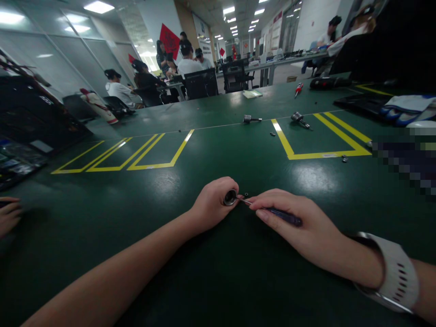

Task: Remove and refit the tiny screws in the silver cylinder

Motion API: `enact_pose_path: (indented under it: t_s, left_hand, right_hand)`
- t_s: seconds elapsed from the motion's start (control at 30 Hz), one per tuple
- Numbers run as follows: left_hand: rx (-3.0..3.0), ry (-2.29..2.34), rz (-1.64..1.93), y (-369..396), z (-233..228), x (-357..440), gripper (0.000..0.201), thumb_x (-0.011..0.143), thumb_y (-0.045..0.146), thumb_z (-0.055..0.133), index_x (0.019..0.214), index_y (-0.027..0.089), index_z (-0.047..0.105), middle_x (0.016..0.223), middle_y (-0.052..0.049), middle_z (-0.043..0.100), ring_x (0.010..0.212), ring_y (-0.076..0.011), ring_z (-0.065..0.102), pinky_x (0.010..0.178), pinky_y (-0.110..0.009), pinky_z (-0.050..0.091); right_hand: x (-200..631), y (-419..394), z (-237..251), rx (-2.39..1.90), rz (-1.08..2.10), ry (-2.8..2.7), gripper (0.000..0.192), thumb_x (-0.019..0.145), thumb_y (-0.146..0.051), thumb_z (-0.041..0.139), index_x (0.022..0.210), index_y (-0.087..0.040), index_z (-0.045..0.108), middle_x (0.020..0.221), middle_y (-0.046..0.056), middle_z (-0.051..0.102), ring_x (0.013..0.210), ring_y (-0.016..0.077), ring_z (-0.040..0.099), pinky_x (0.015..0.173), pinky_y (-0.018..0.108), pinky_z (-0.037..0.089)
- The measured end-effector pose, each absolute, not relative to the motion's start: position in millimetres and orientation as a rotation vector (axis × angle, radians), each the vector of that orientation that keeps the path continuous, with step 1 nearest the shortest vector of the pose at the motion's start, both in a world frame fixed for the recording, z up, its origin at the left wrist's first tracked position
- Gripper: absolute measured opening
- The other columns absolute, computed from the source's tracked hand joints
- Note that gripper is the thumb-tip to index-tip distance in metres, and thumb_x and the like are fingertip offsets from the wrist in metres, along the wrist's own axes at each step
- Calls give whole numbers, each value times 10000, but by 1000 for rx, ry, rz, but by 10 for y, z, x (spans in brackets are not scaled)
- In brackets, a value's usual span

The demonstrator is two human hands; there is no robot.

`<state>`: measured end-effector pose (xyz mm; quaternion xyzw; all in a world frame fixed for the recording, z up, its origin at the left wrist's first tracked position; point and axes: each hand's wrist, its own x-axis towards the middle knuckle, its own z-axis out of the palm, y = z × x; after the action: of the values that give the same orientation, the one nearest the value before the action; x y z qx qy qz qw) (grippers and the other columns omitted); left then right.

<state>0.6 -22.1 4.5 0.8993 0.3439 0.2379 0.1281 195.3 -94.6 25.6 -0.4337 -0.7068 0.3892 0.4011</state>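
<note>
My left hand (213,202) rests on the green table (218,272) and is closed around a small round metal cylinder part (230,197), its open end facing the camera. My right hand (293,225) holds a thin dark-handled screwdriver (282,215), pinched between thumb and fingers. The tool's metal tip points left and touches the cylinder. A tiny dark screw or washer (246,195) lies on the table just behind the tip. A white band (395,272) is on my right wrist.
Yellow tape outlines (320,154) mark the table. Two similar metal parts (250,119) (299,119), small washers (344,158), a red-handled tool (299,88) and gloves (408,109) lie farther off. Another person's hand (8,213) is at the left edge. People sit at desks behind.
</note>
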Motion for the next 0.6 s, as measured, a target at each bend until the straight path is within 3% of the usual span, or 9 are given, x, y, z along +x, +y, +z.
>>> enact_pose_path:
  t_s: [0.33,0.43,0.6]
  left_hand:
    - [2613,916,767,-238,54,-13,89,780,125,524,717,173,483,695,9,522,642,-117,505,580,-237,375]
    - [2614,929,780,-240,53,-5,93,779,128,532,719,174,479,693,16,519,633,-111,500,573,-230,371]
    - [2663,995,721,-255,57,14,91,774,114,540,721,170,492,679,17,520,622,-114,500,566,-233,363]
  right_hand:
    - [2020,-845,232,-1040,1626,-1246,173,796,-334,635,895,-217,716,985,46,710,978,208,619,836,349,461]
    - [2008,-851,229,-1054,1574,-1263,168,799,-330,630,890,-220,718,974,42,714,948,199,629,815,337,469]
    - [1981,-926,267,-1160,1203,-1605,163,816,-278,596,925,-243,712,980,22,711,945,198,634,848,345,464]
